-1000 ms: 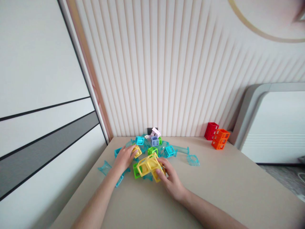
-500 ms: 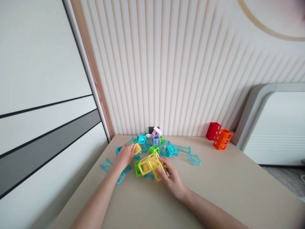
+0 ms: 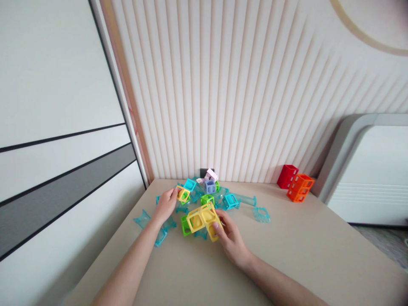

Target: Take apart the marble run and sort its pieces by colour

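Note:
My left hand [image 3: 167, 205] is closed on a small yellow cube block [image 3: 183, 194], held over the pile just in front of a light blue cube block [image 3: 190, 184]. A bit of green shows right beneath that yellow cube. In my right hand [image 3: 232, 239] are joined yellow cube blocks [image 3: 201, 219], gripped by the lower right end and tilted above the table. Partly hidden behind them is a green cube block [image 3: 185, 225]. Past them lie another green cube block [image 3: 207, 199], a blue cube block [image 3: 230, 201] and a purple-blue cube block [image 3: 210, 186].
Clear teal plastic pieces [image 3: 247, 199] lie scattered through the pile, with a teal ring-like piece [image 3: 261, 214] to its right. A red block stack [image 3: 287, 176] and an orange block stack [image 3: 300, 188] stand at the back right. A ribbed wall [image 3: 204, 93] closes off the table's far edge.
My left hand has lifted the small yellow cube slightly and turned it, so more of it shows. My right hand keeps its hold on the joined yellow blocks, nearly still. The view has shifted slightly.

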`<control>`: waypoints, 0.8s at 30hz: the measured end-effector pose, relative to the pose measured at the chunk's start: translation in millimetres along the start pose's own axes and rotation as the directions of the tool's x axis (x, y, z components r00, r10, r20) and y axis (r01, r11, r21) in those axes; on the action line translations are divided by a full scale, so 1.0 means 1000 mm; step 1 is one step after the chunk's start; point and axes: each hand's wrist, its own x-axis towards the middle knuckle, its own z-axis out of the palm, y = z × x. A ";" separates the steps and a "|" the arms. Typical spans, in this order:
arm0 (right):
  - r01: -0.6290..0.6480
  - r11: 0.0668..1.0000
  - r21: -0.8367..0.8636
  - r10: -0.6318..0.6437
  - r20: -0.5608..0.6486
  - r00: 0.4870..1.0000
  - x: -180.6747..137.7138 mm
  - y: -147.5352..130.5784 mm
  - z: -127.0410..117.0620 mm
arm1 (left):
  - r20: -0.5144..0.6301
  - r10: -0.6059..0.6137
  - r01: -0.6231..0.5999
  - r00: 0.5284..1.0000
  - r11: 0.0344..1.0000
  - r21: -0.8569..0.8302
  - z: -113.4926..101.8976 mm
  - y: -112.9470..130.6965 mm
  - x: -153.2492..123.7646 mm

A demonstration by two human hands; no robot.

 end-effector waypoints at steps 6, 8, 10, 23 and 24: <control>-0.059 0.995 0.081 0.058 0.010 0.998 0.001 -0.003 0.001 | -0.085 0.037 -0.038 0.996 0.999 -0.010 0.000 0.005 -0.001; -0.066 0.994 0.083 0.065 0.008 0.998 0.001 -0.004 0.001 | -0.084 0.024 -0.024 0.996 1.000 -0.004 0.000 0.005 -0.002; -0.066 0.995 0.079 0.066 0.004 0.998 0.001 -0.004 0.002 | -0.078 0.002 -0.002 0.997 1.000 0.000 0.001 0.004 -0.002; -0.058 0.994 0.091 0.059 -0.001 0.998 0.000 -0.001 0.002 | -0.121 -0.089 0.076 0.989 0.992 -0.104 0.004 -0.003 -0.003; -0.059 0.994 0.092 0.060 -0.005 0.998 0.000 -0.001 0.002 | -0.116 -0.101 0.088 0.988 0.990 -0.111 0.005 -0.005 -0.002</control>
